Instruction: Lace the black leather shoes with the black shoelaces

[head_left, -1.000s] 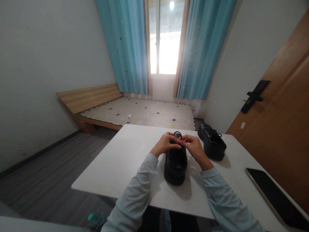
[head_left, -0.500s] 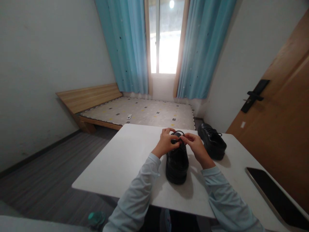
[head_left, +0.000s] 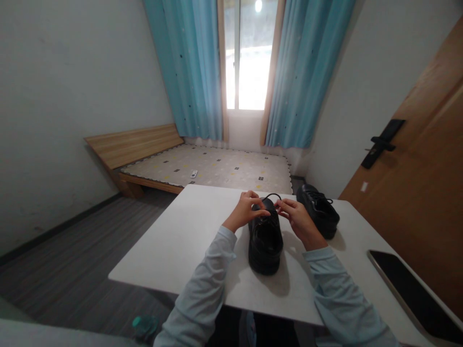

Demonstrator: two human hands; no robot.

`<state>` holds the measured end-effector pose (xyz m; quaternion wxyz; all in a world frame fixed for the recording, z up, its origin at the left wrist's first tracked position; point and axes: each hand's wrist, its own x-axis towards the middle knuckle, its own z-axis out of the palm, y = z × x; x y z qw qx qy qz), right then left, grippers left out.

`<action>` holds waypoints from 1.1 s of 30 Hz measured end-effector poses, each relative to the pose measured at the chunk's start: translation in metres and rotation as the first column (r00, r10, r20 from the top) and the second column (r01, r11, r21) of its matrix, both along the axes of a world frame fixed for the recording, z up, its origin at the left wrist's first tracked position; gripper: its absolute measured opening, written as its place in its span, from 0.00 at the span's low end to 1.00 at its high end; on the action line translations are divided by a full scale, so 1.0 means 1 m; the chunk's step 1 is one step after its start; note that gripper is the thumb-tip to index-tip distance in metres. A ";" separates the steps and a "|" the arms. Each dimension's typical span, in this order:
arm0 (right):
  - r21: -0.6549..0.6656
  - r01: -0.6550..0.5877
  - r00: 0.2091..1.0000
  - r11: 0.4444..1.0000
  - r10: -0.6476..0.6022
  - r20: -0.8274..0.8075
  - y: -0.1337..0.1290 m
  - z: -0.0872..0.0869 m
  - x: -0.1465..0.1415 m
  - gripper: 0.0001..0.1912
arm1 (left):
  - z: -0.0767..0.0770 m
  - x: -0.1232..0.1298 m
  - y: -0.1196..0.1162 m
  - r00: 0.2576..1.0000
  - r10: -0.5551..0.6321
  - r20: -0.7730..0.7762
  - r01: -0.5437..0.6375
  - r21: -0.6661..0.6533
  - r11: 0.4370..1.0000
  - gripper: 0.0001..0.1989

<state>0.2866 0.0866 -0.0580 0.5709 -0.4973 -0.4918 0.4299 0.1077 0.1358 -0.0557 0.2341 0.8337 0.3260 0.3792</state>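
Observation:
A black lace-up shoe stands on the white table, its opening facing me and its toe pointing away. My left hand is at the left of its laces, thumb and fingers curved over the upper. At the right of the laces, my right hand pinches a black shoelace, which arcs over the toe between the hands. Whether the left fingers grip any lace is too small to tell. The matching black shoe stands to the right, behind my right hand.
A dark-screened phone lies along the table's right edge. Beyond the table is a bed with a small white remote on it. A wooden door stands at the right. On the floor at lower left is a green-capped bottle.
My right hand has moved slightly right, and the lace loop has shifted right with it. My left hand has moved a little left, its fingers farther from the right ones.

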 end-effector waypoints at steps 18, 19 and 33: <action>-0.179 -0.244 0.957 0.953 0.207 -0.202 -0.002 0.001 0.015 0.16 | 0.002 0.008 -0.013 0.659 -0.111 0.744 0.634 -0.471 0.613 0.19; -0.189 -0.250 0.953 0.950 0.208 -0.219 -0.003 0.002 0.014 0.16 | 0.002 0.009 -0.013 0.649 -0.100 0.754 0.640 -0.470 0.608 0.19; -0.311 -0.284 0.948 0.907 0.218 -0.230 -0.002 0.002 0.028 0.11 | -0.012 0.004 0.004 0.728 -0.114 0.676 0.563 -0.494 0.663 0.20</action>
